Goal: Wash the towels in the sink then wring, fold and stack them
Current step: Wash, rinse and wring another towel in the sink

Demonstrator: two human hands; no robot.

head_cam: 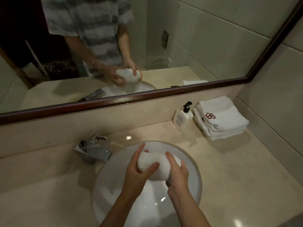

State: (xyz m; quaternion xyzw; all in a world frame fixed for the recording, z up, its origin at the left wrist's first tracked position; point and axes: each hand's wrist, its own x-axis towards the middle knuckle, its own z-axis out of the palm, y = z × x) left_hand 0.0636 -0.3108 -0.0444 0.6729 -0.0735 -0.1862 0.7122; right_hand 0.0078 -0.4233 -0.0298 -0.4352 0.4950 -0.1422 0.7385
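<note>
Beige stone countertop [229,169] runs below a dark-framed wall mirror [147,97] in a dim tiled bathroom, seen from the head camera. Set into it is a round white ceramic sink [196,163], with a square chrome tap [93,149] at its left rim. Over the bowl, a person holds a bunched, wet white terry towel [155,164] clear of the basin floor. The left hand [137,169] grips the towel's left end, thumb across the front and fingers curled behind; the right hand [177,172] is clamped round its right end. The roll's long axis lies roughly left to right, tilted so the left end sits farther from the camera and the right end nearer, with a short tail hanging beneath the right hand.

This looks like the wringing step. To do it well, the hands should likely twist in opposite directions along that axis, keeping the roll over the bowl so run-off falls inside, then shift grip toward the middle and squeeze again.

At the counter's far right, well apart from the sink, rests a neat stack of folded white towels with a red embroidered emblem [219,118], a white pump bottle with a black nozzle [182,117] just beside it. The mirror repeats both hands on the towel.
</note>
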